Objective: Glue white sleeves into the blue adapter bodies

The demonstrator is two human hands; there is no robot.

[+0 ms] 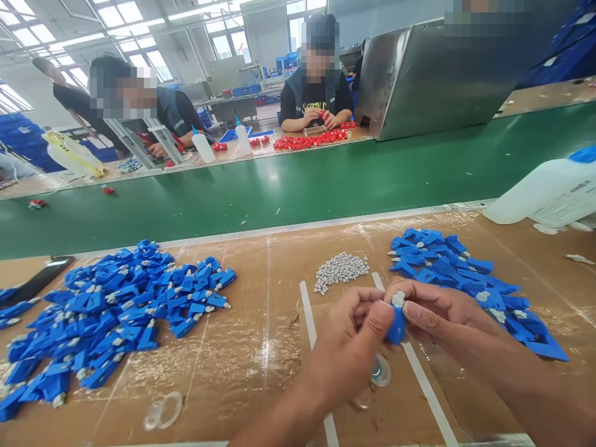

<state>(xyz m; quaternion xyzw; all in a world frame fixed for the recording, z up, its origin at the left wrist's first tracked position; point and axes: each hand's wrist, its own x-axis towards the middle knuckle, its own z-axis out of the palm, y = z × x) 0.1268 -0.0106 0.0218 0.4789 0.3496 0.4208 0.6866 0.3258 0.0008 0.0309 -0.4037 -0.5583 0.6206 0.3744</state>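
Observation:
Between my two hands is a small blue plastic part (396,326) with a whitish piece (398,300) at its top. My left hand (356,338) pinches it from the left with thumb and fingers. From the right, my right hand (433,310) grips it near the whitish piece. Just beyond my hands lies a heap of small grey pieces (342,270). A pile of blue parts (447,264) is to the right, partly behind my right hand. Below my hands sits a small clear round dish (380,370), partly hidden by them.
A larger pile of blue parts (116,304) covers the left side. Clear rings (164,411) lie near the front edge. A green belt (279,192) crosses behind the table (251,372). A white bottle (544,192) stands at right. Co-workers sit opposite by red parts (310,139).

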